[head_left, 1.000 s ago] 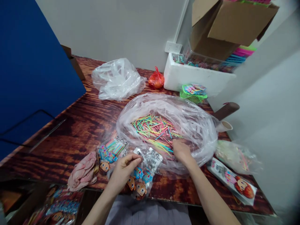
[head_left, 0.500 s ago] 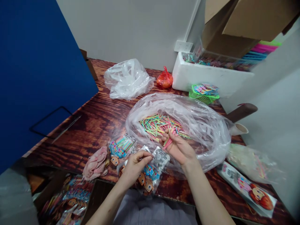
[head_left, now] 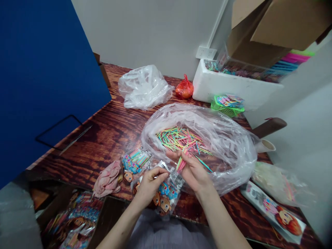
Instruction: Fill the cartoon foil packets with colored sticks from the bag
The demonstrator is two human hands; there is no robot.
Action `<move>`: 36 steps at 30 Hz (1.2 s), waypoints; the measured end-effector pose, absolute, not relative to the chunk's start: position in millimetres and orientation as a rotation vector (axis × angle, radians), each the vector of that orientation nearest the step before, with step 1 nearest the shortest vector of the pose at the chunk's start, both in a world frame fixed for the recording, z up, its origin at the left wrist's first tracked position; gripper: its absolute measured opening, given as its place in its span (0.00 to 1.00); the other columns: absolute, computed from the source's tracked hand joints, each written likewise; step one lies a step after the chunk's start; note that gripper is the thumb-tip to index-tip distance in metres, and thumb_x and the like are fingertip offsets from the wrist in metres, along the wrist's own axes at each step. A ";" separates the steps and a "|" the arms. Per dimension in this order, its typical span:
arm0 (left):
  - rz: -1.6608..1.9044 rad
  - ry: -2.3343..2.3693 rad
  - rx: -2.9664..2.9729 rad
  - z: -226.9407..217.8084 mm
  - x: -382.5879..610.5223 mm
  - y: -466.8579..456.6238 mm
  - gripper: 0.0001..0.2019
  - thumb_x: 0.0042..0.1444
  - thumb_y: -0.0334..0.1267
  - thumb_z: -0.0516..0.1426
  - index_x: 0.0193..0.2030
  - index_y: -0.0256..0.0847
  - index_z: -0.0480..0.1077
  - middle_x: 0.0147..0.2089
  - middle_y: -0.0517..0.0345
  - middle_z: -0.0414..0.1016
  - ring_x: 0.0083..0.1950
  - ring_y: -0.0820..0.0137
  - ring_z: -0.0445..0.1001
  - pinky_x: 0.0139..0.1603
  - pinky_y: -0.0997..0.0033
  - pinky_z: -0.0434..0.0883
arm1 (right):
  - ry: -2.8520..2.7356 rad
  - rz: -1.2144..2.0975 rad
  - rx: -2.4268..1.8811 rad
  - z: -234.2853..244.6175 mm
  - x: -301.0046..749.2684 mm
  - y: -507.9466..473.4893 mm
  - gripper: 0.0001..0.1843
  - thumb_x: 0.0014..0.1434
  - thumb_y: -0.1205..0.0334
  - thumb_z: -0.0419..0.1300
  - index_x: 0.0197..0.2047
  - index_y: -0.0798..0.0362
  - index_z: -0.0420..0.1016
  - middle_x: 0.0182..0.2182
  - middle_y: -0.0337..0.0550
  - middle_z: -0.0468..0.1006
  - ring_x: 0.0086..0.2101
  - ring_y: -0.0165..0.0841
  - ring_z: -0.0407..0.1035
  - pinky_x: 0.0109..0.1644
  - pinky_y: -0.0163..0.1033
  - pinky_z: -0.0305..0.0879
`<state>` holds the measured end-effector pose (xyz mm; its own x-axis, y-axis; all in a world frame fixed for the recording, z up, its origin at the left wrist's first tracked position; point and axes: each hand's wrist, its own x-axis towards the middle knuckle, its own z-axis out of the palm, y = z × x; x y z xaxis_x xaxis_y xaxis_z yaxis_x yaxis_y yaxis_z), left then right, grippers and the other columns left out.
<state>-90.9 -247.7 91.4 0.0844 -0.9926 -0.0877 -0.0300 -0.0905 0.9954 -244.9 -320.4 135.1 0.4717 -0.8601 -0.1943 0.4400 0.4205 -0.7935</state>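
My right hand holds a small bundle of thin coloured sticks, pink, yellow and green, above the near edge of a large clear plastic bag. Loose sticks of the same kind lie heaped in that bag. My left hand is closed, thumb and forefinger pinched at the edge of a clear plastic packet with blue lettering and a cartoon face. More such packets lie under it, partly hidden by the hand. To its left lie filled packets with sticks inside.
A pink cloth lies at the table's front edge, above a box of filled packets. Behind are a crumpled clear bag, a red bag, a green basket and a white foam box. A printed bag lies right.
My right hand has drawn slightly back and turned, bringing the bundle of sticks lower and nearer the packet. A few blue sticks now show beside that hand. The left hand stays in place.
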 end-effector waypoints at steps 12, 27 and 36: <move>-1.186 -1.050 1.277 88.7 -94.5 -245.4 0.08 0.55 0.42 0.60 0.33 0.39 0.77 0.33 0.58 0.76 0.37 0.69 0.71 0.40 0.73 0.66 | 0.782 -1.004 -0.765 135.5 -242.7 -304.0 0.11 0.56 0.53 0.64 0.35 0.53 0.78 0.39 0.49 0.83 0.49 0.45 0.73 0.62 0.55 0.58; -1.186 -0.829 1.179 83.6 -72.3 -244.0 0.10 0.51 0.43 0.65 0.35 0.40 0.77 0.35 0.59 0.77 0.38 0.71 0.73 0.41 0.76 0.69 | 0.800 -0.871 -1.475 147.8 -246.7 -285.3 0.26 0.66 0.54 0.53 0.66 0.41 0.59 0.62 0.43 0.67 0.61 0.39 0.60 0.65 0.49 0.54; -0.759 -0.851 1.438 76.6 -18.6 -274.7 0.11 0.56 0.46 0.59 0.39 0.40 0.74 0.36 0.59 0.76 0.37 0.69 0.72 0.39 0.74 0.68 | 1.672 -0.147 -2.480 79.2 -306.6 -364.1 0.15 0.59 0.65 0.55 0.49 0.57 0.73 0.48 0.55 0.72 0.50 0.45 0.62 0.53 0.46 0.60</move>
<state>-18.6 -274.7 76.6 0.5133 -0.8573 0.0390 -0.0590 0.0101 0.9982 -306.6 -364.1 79.2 0.3748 -0.9271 -0.0010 -0.9128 -0.3688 -0.1756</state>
